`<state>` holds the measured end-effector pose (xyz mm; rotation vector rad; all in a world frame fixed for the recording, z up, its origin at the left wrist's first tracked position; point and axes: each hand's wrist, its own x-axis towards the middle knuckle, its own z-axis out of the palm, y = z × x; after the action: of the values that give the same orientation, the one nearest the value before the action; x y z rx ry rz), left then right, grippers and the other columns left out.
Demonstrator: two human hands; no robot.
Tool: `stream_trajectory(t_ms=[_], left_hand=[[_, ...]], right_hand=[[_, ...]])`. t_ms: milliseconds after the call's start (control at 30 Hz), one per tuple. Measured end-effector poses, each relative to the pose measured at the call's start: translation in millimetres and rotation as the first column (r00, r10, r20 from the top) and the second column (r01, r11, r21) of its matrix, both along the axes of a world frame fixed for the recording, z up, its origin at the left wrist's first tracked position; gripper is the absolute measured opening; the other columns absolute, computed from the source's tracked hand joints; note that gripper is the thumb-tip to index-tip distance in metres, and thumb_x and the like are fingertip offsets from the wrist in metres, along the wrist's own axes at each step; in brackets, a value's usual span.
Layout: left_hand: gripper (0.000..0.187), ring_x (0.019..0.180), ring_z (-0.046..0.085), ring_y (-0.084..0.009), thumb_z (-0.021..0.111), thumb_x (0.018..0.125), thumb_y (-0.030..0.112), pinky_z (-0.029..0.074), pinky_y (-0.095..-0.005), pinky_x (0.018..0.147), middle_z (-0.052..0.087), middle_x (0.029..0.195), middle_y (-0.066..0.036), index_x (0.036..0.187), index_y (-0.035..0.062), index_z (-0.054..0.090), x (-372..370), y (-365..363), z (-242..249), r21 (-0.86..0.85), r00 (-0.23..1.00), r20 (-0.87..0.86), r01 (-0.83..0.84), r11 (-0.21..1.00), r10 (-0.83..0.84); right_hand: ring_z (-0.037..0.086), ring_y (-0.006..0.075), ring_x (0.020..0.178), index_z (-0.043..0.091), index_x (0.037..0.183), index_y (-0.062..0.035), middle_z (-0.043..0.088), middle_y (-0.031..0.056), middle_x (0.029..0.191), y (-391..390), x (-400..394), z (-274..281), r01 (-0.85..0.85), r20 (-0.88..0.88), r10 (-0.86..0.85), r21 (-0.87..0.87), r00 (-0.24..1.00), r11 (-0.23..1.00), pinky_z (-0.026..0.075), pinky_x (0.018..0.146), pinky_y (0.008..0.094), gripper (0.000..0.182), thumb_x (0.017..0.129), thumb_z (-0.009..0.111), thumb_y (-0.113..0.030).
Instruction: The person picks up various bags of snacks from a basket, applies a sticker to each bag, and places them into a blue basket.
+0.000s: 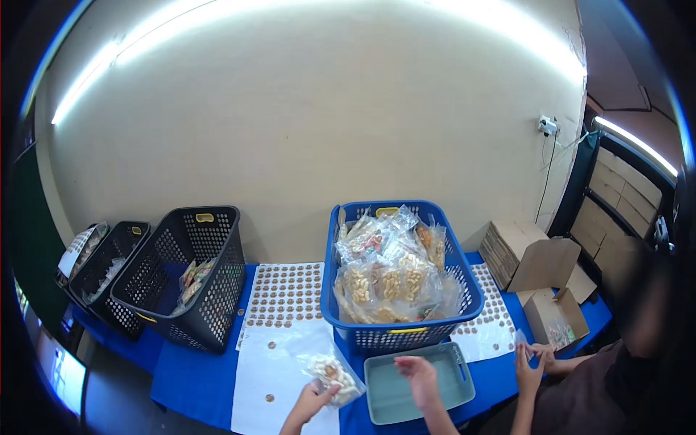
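My left hand [310,403] grips the edge of a clear plastic bag of white pieces [335,375], thumb on top. An orange-brown patch, perhaps a round label, shows on the bag's middle. Beneath the bag lies a white sticker sheet [272,362], with rows of round brown stickers in its upper half and a few single ones lower down. My right hand [419,378] is held over a grey-green tray [384,409], fingers bent loosely and apart, with nothing visible in them.
A blue basket [406,339] heaped with filled bags stands behind the tray. Black baskets [217,290] are at left. At right are flattened cardboard [507,250], an open carton [540,319] and a second sticker sheet [486,341]. A co-worker's hands [533,362] work beside it.
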<state>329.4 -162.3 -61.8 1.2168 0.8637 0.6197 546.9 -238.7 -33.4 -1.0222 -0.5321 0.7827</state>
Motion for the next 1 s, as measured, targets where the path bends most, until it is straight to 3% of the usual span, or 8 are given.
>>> stream_trajectory(t_ms=[67,200,300,433,533,700,800,1000], left_hand=[[0.037,0.076,0.054,-0.0087,0.062,0.079,0.023,0.043,-0.0219,0.066,0.060,0.085,-0.003,0.102,-0.0035,0.052,-19.4,19.6,19.0,0.056,0.995,0.063,-0.076,0.996,0.072],[0.033,0.073,0.054,-0.0076,0.062,0.079,0.022,0.043,-0.0218,0.064,0.058,0.085,-0.003,0.101,-0.0005,0.052,-38.4,60.3,42.7,0.134,0.995,0.006,-0.099,0.986,0.099],[0.036,0.075,0.054,-0.0073,0.061,0.079,0.023,0.043,-0.0216,0.063,0.058,0.089,-0.004,0.105,0.0005,0.050,-25.7,86.4,59.7,0.172,0.999,-0.015,0.051,0.984,-0.049],[0.041,0.073,0.053,-0.0085,0.054,0.082,0.038,0.043,-0.0215,0.061,0.057,0.086,-0.005,0.099,0.0010,0.052,14.2,120.7,71.1,0.044,0.977,0.120,0.171,0.984,-0.175],[0.045,0.073,0.052,-0.0098,0.052,0.082,0.043,0.043,-0.0218,0.060,0.057,0.086,-0.005,0.097,0.0002,0.053,42.3,158.9,48.1,0.019,0.954,0.071,0.290,0.957,-0.291],[0.080,0.103,0.052,-0.0285,0.044,0.088,0.035,0.041,-0.0356,0.088,0.041,0.123,-0.019,0.132,0.0073,-0.017,11.4,168.2,45.8,0.064,0.833,0.347,0.437,0.897,-0.431],[0.070,0.103,0.051,-0.0265,0.047,0.087,0.033,0.039,-0.0365,0.089,0.042,0.123,-0.017,0.135,0.0091,0.003,-48.7,153.8,20.6,0.075,0.877,0.271,0.393,0.917,-0.397],[0.047,0.110,0.047,-0.0193,0.046,0.088,0.029,0.036,-0.0308,0.091,0.045,0.122,-0.010,0.126,0.0053,0.033,-219.1,171.6,16.1,-0.225,0.883,0.036,0.464,0.857,-0.469]], right_hand=[[0.034,0.0095,0.039,0.041,0.055,-0.0114,0.037,-0.0009,0.046,1.4,29.1,-13.4,-0.267,-0.383,0.457,0.455,0.803,0.850,0.032,0.047,0.0224,0.045,0.091,0.033,-0.037],[0.024,0.0101,0.038,0.030,0.051,-0.0136,0.024,-0.0013,0.043,31.1,4.3,13.0,-0.067,-0.603,0.385,0.481,0.699,0.874,0.025,0.045,0.0232,0.048,0.091,0.031,-0.042],[0.030,0.0113,0.045,0.033,0.054,-0.0111,0.032,-0.0005,0.048,62.9,-33.8,106.6,0.273,-0.840,-0.188,-0.049,0.509,0.961,0.028,0.051,0.0249,0.050,0.088,0.033,-0.048],[0.033,0.0094,0.044,0.030,0.050,-0.0131,0.031,-0.0024,0.045,63.5,-26.0,4.1,0.039,-0.686,0.485,0.598,0.542,0.801,0.027,0.049,0.0242,0.049,0.091,0.031,-0.039],[0.032,0.0083,0.043,0.027,0.048,-0.0143,0.026,-0.0037,0.042,65.0,-41.4,-38.8,-0.039,-0.642,0.597,0.664,0.481,0.746,0.026,0.047,0.0242,0.049,0.092,0.029,-0.034],[0.044,0.0151,0.058,0.051,0.071,-0.0058,0.048,0.0041,0.063,61.8,-87.7,-18.5,0.187,-0.738,0.124,0.324,0.664,0.927,0.034,0.055,0.0266,0.043,0.088,0.037,-0.042],[0.046,0.0311,0.098,0.040,0.121,-0.0120,0.046,0.0145,0.112,51.9,-105.1,-25.5,0.150,-0.681,0.096,0.292,0.726,0.944,0.039,0.080,0.0430,0.064,0.079,0.039,-0.060],[0.019,0.0519,0.118,0.000,0.136,-0.0287,0.025,0.0197,0.132,42.7,-147.2,-48.3,-0.139,-0.592,0.331,0.346,0.735,0.928,0.016,0.093,0.0635,0.085,0.071,0.034,-0.072]])
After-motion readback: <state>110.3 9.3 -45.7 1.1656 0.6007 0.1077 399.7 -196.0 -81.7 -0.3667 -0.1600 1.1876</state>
